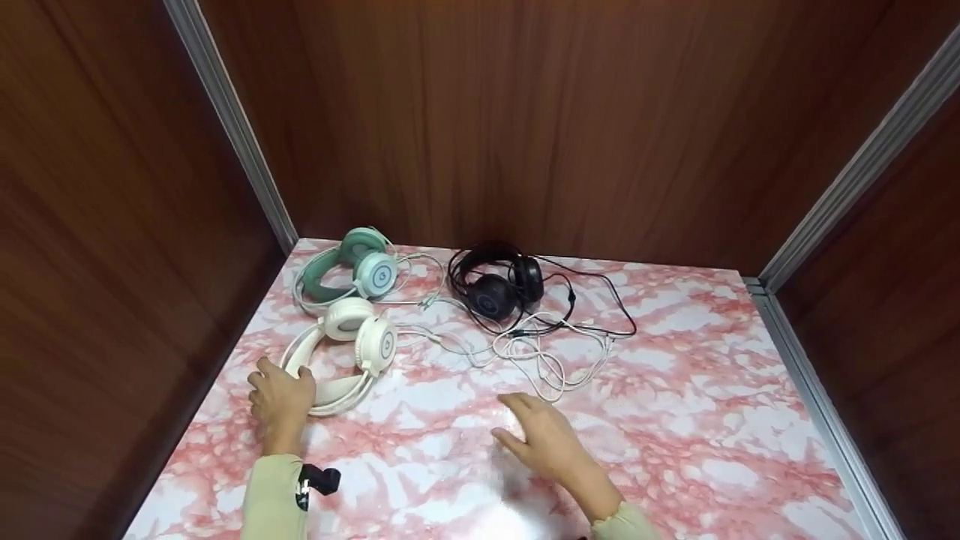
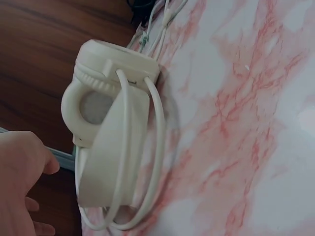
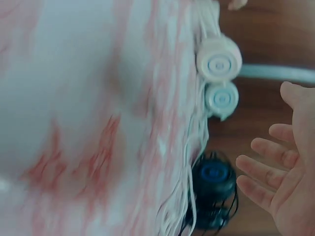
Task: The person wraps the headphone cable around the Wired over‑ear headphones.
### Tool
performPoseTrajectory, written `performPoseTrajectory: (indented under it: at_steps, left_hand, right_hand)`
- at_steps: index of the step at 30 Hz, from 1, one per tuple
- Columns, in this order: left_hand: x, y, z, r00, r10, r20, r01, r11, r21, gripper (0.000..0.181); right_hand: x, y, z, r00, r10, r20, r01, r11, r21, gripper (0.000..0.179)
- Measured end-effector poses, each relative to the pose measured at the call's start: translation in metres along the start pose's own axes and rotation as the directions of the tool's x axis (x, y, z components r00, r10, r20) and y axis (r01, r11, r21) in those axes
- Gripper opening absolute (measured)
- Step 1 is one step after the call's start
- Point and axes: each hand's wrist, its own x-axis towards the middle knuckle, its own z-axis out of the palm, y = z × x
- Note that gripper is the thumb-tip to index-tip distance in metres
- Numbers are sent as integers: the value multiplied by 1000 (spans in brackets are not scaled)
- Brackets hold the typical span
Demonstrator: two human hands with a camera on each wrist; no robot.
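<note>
A white pair of headphones [image 1: 379, 346] lies on its side on the table's left. My left hand [image 1: 281, 394] is beside its headband, the thumb near the band. In the left wrist view a gap shows between this hand [image 2: 22, 177] and the white headband [image 2: 110, 162]; its fingers are loosely bent and hold nothing. To the right, my right hand [image 1: 547, 439] hovers above the table, thumb apart from the fingers. The right wrist view shows the right hand's fingers [image 3: 268, 172] spread, with nothing in them.
Behind the white pair lie green headphones [image 1: 376, 274]. Black headphones [image 1: 491, 298] with a tangled black cable sit at the back middle. A loose white cable [image 1: 551, 360] coils in front of them. Brown wood-grain panels [image 1: 495, 127] enclose the pink-and-white marbled table [image 1: 697, 420].
</note>
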Motion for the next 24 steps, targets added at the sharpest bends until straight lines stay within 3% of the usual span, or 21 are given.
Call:
performPoseTrajectory:
  at_steps: [4, 8, 12, 18, 24]
  left_hand:
    - [3, -4, 3, 989, -80, 121, 85, 996, -41, 80]
    - [4, -7, 7, 976, -105, 192, 118, 991, -58, 78]
    - [4, -11, 8, 970, -110, 219, 132, 988, -85, 68]
    - [3, -13, 6, 965, -138, 225, 174, 973, -151, 69]
    - [-2, -17, 2, 950, -204, 238, 265, 928, -261, 63]
  right_hand:
    - [14, -10, 2, 998, -33, 48, 34, 999, -7, 54]
    - [23, -18, 5, 994, -45, 95, 47, 999, -20, 53]
    - [23, -24, 10, 991, -58, 122, 63, 997, -43, 52]
    - [13, -26, 18, 989, -69, 129, 76, 996, -47, 50]
    - [4, -24, 19, 987, -48, 154, 57, 997, -51, 49]
